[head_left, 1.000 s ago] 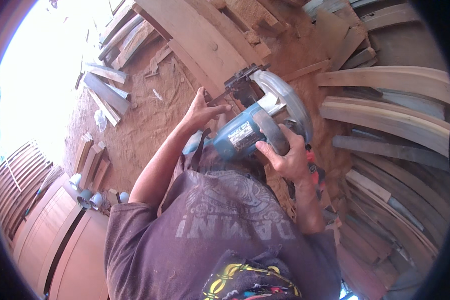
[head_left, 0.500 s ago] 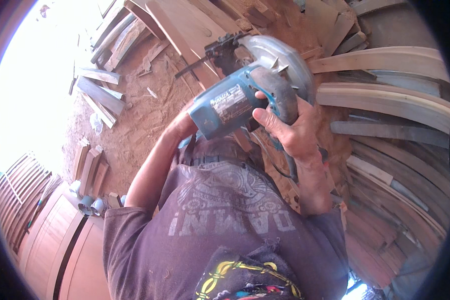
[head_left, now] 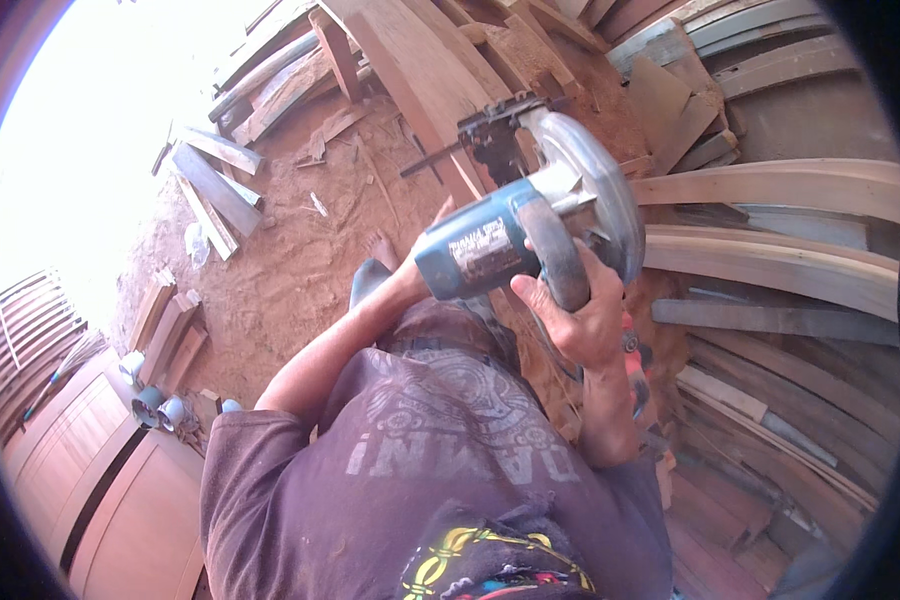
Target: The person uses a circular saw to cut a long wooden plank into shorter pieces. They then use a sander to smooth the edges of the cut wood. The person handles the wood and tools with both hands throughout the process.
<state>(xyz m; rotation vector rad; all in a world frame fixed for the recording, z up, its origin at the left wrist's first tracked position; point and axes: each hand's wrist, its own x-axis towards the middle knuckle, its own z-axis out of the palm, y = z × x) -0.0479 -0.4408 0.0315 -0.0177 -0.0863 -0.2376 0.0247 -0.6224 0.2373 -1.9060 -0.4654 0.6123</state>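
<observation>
The step in hand looks to be positioning the circular saw (head_left: 498, 218), held up near the long board (head_left: 415, 60), with the right hand's (head_left: 588, 312) grip wrapped round its dark handle (head_left: 558, 258). Lining it up would call for a level base plate (head_left: 497, 120) and steady support underneath. From here I can't tell how the left hand's (head_left: 412, 276) grip is set, since the motor housing (head_left: 470, 250) covers most of it, nor whether plate and board touch.
</observation>
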